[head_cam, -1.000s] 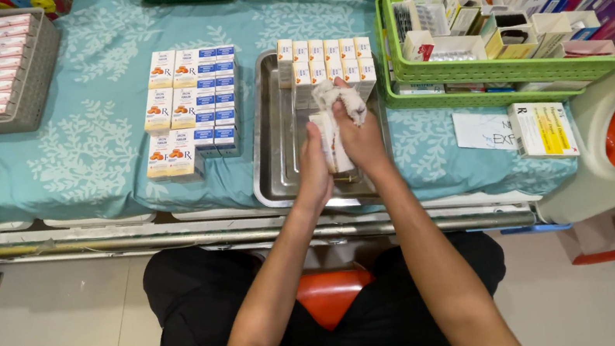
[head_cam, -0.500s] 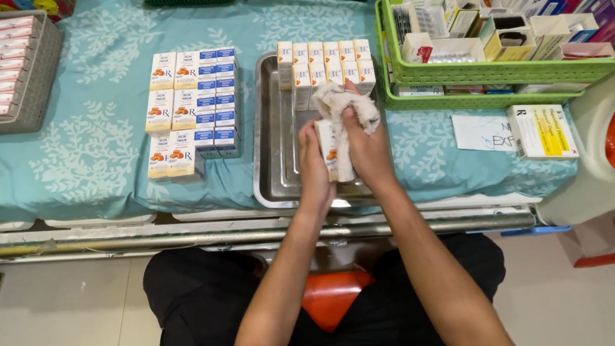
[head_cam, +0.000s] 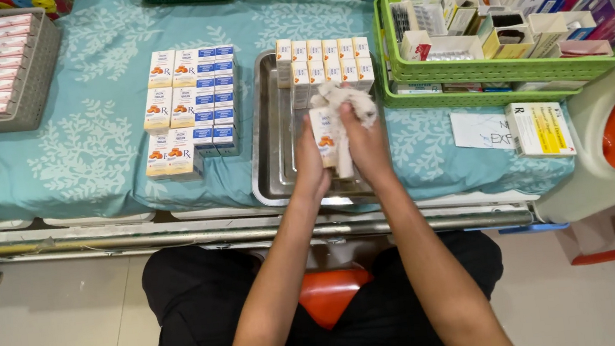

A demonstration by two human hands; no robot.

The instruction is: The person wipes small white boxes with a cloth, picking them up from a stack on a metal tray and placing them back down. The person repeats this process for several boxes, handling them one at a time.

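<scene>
Over the metal tray's (head_cam: 269, 162) front half, the left hand (head_cam: 312, 166) is gripping a small white-and-orange box (head_cam: 326, 136) upright while the right hand (head_cam: 367, 146) is pressing a crumpled white cloth (head_cam: 341, 98) against it.

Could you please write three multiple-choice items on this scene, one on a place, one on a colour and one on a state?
1. Where are both hands?
A. Over the metal tray
B. Over the grey basket
C. Inside the green basket

2. What colour is the cloth covering the table?
A. Red
B. Teal with white leaf print
C. Plain black

3. What is the state of the left hand?
A. Open and flat on the cloth
B. Closed on a small box
C. Out of view

Answers:
1 A, both hands sit above the tray.
2 B, the teal leaf-print fabric shows.
3 B, its fingers wrap the small box while the right hand presses a white rag against it.
</scene>
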